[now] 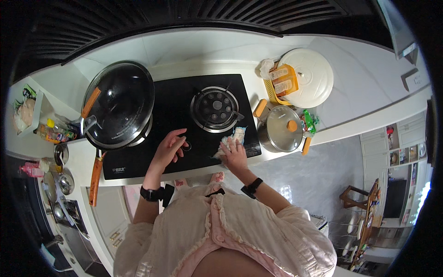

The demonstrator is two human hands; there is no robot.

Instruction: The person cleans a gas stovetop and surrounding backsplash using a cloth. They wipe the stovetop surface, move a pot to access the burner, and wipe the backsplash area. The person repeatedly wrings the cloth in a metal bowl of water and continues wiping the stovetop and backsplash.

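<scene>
My right hand (235, 155) presses on a crumpled whitish cloth (238, 136) at the front right of the black gas cooktop (173, 104). Just behind the cloth is the right burner (217, 105), with no pot on it. My left hand (170, 149) hovers over the front middle of the cooktop by a round knob (187, 146), its fingers bent and apart, holding nothing. On the left burner a wok stands under a large dark lid (121, 104); its wooden handle (96, 181) points over the front edge.
Right of the cooktop stand a steel pot with a glass lid (282, 130), a yellow basket (271, 93) and a round white lid (308, 78). Bottles (52, 131) and a sink (81, 247) lie to the left. The range hood (155, 17) hangs above.
</scene>
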